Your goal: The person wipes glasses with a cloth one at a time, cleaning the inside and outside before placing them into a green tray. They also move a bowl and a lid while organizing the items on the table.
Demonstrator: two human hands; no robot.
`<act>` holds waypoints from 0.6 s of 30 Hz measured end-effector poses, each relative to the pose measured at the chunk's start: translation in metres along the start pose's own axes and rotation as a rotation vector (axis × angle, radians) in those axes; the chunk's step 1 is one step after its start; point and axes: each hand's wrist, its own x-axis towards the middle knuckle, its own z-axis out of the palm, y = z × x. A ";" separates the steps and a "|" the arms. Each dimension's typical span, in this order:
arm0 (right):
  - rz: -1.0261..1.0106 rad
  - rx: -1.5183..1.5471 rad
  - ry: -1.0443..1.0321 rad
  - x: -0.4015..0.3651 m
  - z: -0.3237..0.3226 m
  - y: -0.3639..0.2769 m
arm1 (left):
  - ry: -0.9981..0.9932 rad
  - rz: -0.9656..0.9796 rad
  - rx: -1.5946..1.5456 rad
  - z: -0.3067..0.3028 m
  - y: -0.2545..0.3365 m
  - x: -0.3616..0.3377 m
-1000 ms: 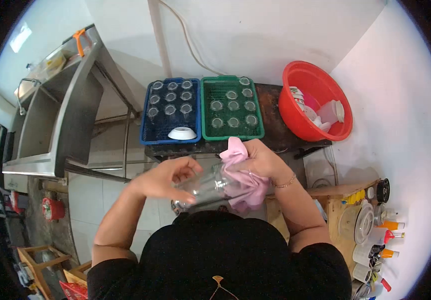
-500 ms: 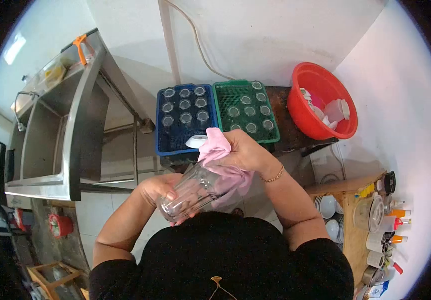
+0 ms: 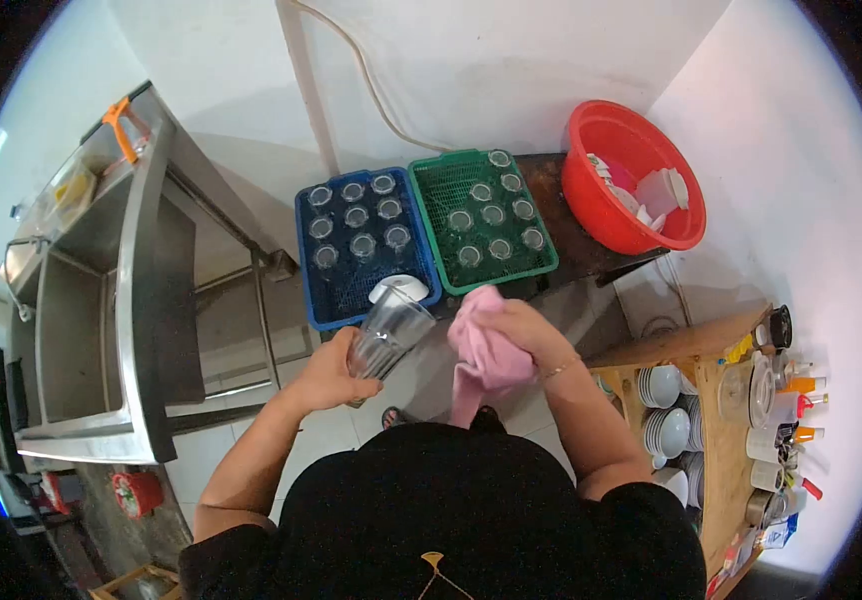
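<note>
My left hand (image 3: 331, 376) is wrapped round the lower part of a clear drinking glass (image 3: 392, 333), which tilts with its mouth up and to the right. In my right hand (image 3: 531, 336) is a bunched pink cloth (image 3: 487, 352), its end hanging down. Cloth and glass are apart. Just beyond the glass, a small white bowl (image 3: 398, 287) lies at the near right corner of a blue basket (image 3: 346, 296). Several upturned glasses stand in that basket, and several more in the green basket (image 3: 439, 190) beside it.
A red basin (image 3: 591, 205) with white and pink items stands right of the baskets on a dark low table (image 3: 549, 182). On the left is a steel sink unit (image 3: 141, 330). A wooden shelf (image 3: 676, 345) with stacked bowls (image 3: 667, 432) is at the right.
My right hand has drawn the pink cloth off the glass and moved right and down. My left hand has raised the glass toward the blue basket, its mouth now uncovered.
</note>
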 end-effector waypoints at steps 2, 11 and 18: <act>-0.096 0.124 0.113 -0.021 -0.002 -0.018 | -0.016 -0.055 -0.565 0.021 -0.019 0.016; -0.607 -0.613 0.547 0.035 0.007 -0.032 | -0.084 0.007 -0.494 0.069 0.015 0.091; -0.443 0.332 0.330 0.032 -0.080 -0.052 | -0.381 0.006 -0.988 0.041 0.068 0.115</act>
